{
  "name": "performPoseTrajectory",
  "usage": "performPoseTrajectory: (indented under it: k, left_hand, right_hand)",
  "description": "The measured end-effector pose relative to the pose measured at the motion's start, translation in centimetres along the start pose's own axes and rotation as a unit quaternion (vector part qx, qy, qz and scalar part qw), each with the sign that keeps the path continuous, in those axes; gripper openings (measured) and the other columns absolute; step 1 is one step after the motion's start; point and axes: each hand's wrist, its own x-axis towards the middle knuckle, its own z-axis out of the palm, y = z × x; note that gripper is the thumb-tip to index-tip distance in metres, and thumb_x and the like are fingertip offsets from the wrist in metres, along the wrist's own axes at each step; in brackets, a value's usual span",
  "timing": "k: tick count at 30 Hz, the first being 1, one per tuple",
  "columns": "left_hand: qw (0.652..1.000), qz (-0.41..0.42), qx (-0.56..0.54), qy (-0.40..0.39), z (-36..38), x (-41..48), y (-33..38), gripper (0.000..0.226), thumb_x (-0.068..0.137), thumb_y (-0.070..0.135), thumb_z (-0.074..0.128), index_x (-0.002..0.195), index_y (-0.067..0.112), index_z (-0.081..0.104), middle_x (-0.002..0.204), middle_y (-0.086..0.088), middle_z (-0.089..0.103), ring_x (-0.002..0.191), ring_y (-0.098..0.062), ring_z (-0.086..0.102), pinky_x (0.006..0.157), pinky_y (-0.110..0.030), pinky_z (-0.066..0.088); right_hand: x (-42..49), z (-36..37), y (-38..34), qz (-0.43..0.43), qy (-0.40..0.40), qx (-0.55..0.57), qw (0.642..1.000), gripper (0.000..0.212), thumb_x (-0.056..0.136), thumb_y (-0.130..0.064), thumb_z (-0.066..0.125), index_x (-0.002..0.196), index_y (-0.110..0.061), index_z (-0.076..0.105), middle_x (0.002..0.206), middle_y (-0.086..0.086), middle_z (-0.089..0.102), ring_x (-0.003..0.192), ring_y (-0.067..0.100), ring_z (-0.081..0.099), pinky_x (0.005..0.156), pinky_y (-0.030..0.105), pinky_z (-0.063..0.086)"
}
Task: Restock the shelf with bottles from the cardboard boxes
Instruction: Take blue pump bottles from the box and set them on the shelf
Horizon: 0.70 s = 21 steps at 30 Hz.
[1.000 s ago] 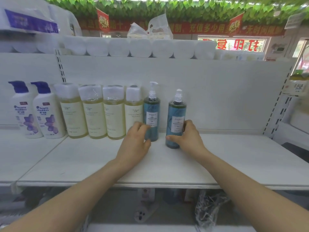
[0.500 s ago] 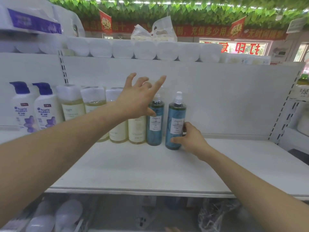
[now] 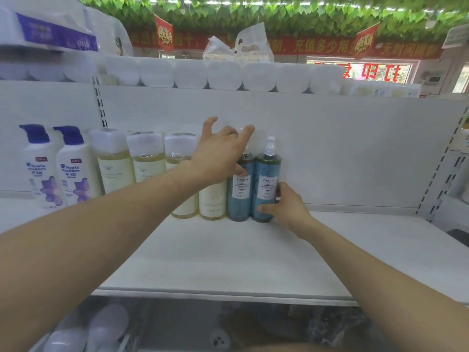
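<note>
Bottles first: the right teal bottle [image 3: 266,174] and the left teal bottle [image 3: 241,196] stand upright and touching at the back of the white shelf [image 3: 228,255]. My right grip [image 3: 289,208] is clamped low on the right teal bottle, thumb across its front, fingers round its far side. My left grip [image 3: 218,156] hovers with fingers spread before the left teal bottle's pump; I cannot tell if it touches. Further left, four clear bottles [image 3: 114,168] hold pale yellow liquid up near their white caps, then two white shampoo bottles [image 3: 38,171]. Paper rolls [image 3: 157,72] line the top.
</note>
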Motion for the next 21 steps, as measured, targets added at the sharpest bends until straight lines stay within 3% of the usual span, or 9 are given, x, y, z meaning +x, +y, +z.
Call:
performPoseTrajectory:
  k: [4, 7, 11, 15, 18, 21]
  left_hand:
    - [1.0, -0.008, -0.002, 0.0, 0.0, -0.1, 0.2, 0.106, 0.082, 0.058, 0.083, 0.158, 0.019, 0.021, 0.108, 0.002, 0.073, 0.135, -0.024, 0.056, 0.126, -0.06, 0.012]
    - [1.0, -0.011, -0.013, -0.001, -0.1, -0.5, 0.3, 0.116, 0.085, 0.059, 0.08, 0.166, 0.018, 0.008, 0.124, -0.002, 0.071, 0.143, -0.024, 0.049, 0.127, -0.061, 0.007]
    - [1.0, -0.012, -0.023, 0.011, -0.2, -1.9, 0.5, 0.116, 0.091, 0.06, 0.074, 0.169, 0.018, -0.001, 0.152, -0.006, 0.057, 0.158, -0.026, 0.031, 0.128, -0.062, 0.003]
    - [0.999, -0.023, -0.015, 0.03, -1.0, -4.1, 0.4, 0.104, 0.095, 0.062, 0.067, 0.169, 0.018, 0.009, 0.162, -0.006, 0.046, 0.161, -0.027, 0.024, 0.13, -0.062, 0.005]
    - [0.998, -0.03, -0.01, 0.054, -2.1, -6.4, 0.3, 0.087, 0.095, 0.061, 0.067, 0.162, 0.017, 0.033, 0.161, -0.005, 0.046, 0.158, -0.029, 0.029, 0.129, -0.059, 0.014]
    - [0.996, -0.05, -0.015, 0.074, -3.2, -9.3, 0.3, 0.075, 0.09, 0.057, 0.072, 0.15, 0.017, 0.05, 0.152, -0.005, 0.053, 0.149, -0.031, 0.041, 0.121, -0.053, 0.027]
  right_hand:
    - [-0.2, 0.0, -0.2, 0.008, 0.002, -0.001, 1.0, 0.06, 0.083, -0.016, 0.089, 0.129, -0.026, 0.051, 0.122, -0.013, 0.061, 0.102, 0.007, 0.065, 0.067, 0.015, 0.049]
    - [-0.6, 0.0, -0.2, 0.013, 0.001, -0.001, 1.0, 0.063, 0.084, -0.017, 0.089, 0.133, -0.023, 0.051, 0.127, -0.008, 0.063, 0.105, 0.011, 0.065, 0.069, 0.016, 0.05]
    - [-2.0, 0.1, -0.4, 0.02, 0.003, -0.02, 1.0, 0.07, 0.085, -0.017, 0.088, 0.143, -0.016, 0.048, 0.134, -0.003, 0.063, 0.113, 0.017, 0.064, 0.087, 0.029, 0.054]
    - [-4.1, 0.0, -1.8, 0.016, 0.077, -0.138, 0.987, 0.064, 0.09, -0.017, 0.079, 0.142, -0.004, 0.045, 0.138, 0.014, 0.051, 0.118, 0.032, 0.057, 0.095, 0.043, 0.052]
    - [-6.3, 0.5, -4.0, -0.057, 0.127, -0.267, 0.953, 0.049, 0.09, -0.02, 0.071, 0.131, -0.004, 0.049, 0.131, 0.016, 0.049, 0.12, 0.038, 0.051, 0.093, 0.045, 0.048]
    - [-9.0, 1.6, -6.4, -0.139, 0.125, -0.364, 0.912, 0.051, 0.089, -0.031, 0.072, 0.13, -0.008, 0.052, 0.128, 0.013, 0.051, 0.116, 0.035, 0.05, 0.088, 0.045, 0.047]
